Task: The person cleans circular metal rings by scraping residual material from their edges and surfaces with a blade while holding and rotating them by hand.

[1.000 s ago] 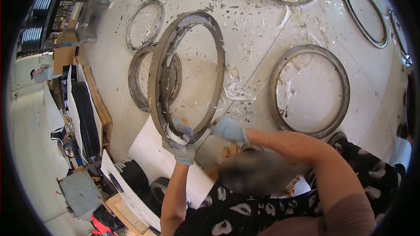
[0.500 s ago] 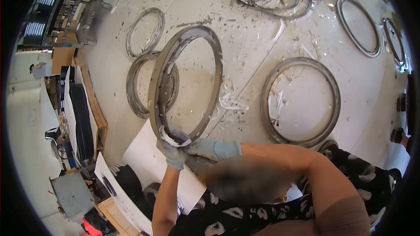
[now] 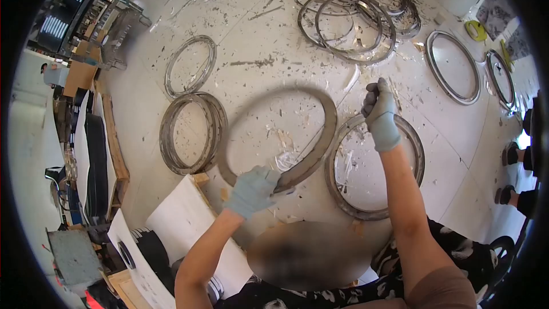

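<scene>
My left hand (image 3: 251,190), in a pale grey-blue work glove, grips the near edge of a large grey-brown ring (image 3: 320,157). The ring is tilted over the floor, and its far left side is smeared by motion. My right hand (image 3: 380,103), gloved with dark fingertips, is raised away from that ring, above the far side of another ring (image 3: 420,151) lying on the floor. Its fingers are curled closed, and whatever they hold, if anything, is hidden. Left of the held ring are stacked rings (image 3: 167,137).
A thinner ring (image 3: 214,51) lies beyond the stack, and a pile of rings (image 3: 343,57) lies farther back. Scraps litter the floor (image 3: 274,68). A white board (image 3: 177,209) is at near left. At the right edge, another person's shoes (image 3: 506,194) show.
My right hand has left the ring and swung up to the right. My left hand keeps hold of the ring, which has tipped lower and shifted right. The view has shifted too.
</scene>
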`<action>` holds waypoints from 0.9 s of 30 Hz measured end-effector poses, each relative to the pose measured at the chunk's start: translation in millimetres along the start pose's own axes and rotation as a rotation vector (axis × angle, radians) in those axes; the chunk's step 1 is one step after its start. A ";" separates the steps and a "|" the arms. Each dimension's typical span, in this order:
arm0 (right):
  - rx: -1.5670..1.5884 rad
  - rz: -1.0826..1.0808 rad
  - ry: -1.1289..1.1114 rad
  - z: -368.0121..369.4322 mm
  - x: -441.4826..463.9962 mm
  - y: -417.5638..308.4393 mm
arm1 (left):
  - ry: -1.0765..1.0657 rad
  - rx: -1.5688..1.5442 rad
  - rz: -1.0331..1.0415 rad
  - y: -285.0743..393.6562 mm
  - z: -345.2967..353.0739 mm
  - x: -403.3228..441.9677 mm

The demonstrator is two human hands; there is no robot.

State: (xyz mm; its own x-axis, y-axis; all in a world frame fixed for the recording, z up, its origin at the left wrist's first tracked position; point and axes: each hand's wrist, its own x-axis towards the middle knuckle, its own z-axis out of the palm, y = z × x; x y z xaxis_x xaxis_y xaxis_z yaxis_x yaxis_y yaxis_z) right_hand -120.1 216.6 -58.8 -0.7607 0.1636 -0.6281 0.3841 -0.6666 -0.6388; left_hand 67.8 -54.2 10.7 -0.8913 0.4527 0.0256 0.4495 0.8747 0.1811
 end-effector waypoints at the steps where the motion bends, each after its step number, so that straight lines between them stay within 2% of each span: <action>1: -0.005 0.004 0.017 2.0 -0.3 -8.5 | 0.004 -0.070 0.022 2.7 0.6 6.1; 3: -0.070 -0.068 -0.014 5.6 -10.2 -12.4 | 0.018 -0.029 0.050 2.1 -31.4 18.8; 5: -0.129 -0.120 -0.062 6.4 -25.0 -5.9 | 0.141 -0.434 -0.473 -7.7 -76.4 33.2; 6: -0.193 -0.157 -0.187 7.2 -33.9 0.0 | 0.148 -0.402 -0.474 -14.0 -84.0 36.0; 8: -0.238 -0.188 -0.425 17.8 -62.9 10.7 | 0.381 -1.234 -0.922 -27.7 -99.8 33.5; 9: -0.210 -0.180 -0.442 28.2 -76.7 18.5 | 0.506 -1.099 -0.815 -25.0 -101.7 33.9; 11: -0.332 -0.076 -0.555 47.5 -104.8 33.5 | 0.471 -1.374 -0.980 -29.5 -108.1 31.9; 15: -0.372 -0.049 -0.729 74.6 -138.7 56.5 | 0.459 -1.343 -1.050 -21.1 -108.6 24.9; 16: -0.361 -0.049 -0.782 80.0 -142.2 60.9 | 0.427 -1.251 -1.055 -16.4 -108.6 25.1; 19: -0.299 0.044 -0.735 91.1 -148.9 62.9 | 0.361 -1.132 -1.046 -6.4 -110.7 20.8; 21: -0.321 0.030 -0.700 88.3 -141.0 66.3 | 0.329 -1.108 -1.027 -4.2 -108.7 15.4; 25: -0.349 0.091 -0.584 74.1 -119.1 77.7 | 0.374 -1.126 -0.993 -8.8 -100.5 -6.7; 27: -0.337 0.079 -0.544 68.3 -113.8 82.2 | 0.490 -1.093 -0.989 -19.4 -86.6 -17.1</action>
State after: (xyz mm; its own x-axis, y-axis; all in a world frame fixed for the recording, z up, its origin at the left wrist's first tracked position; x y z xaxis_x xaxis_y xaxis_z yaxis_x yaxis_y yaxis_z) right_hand -37.7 93.5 -9.4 -0.8460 -0.3280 -0.4204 0.5258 -0.3820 -0.7600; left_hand 69.1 -93.9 91.9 -0.8258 -0.4978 -0.2651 -0.3752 0.1340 0.9172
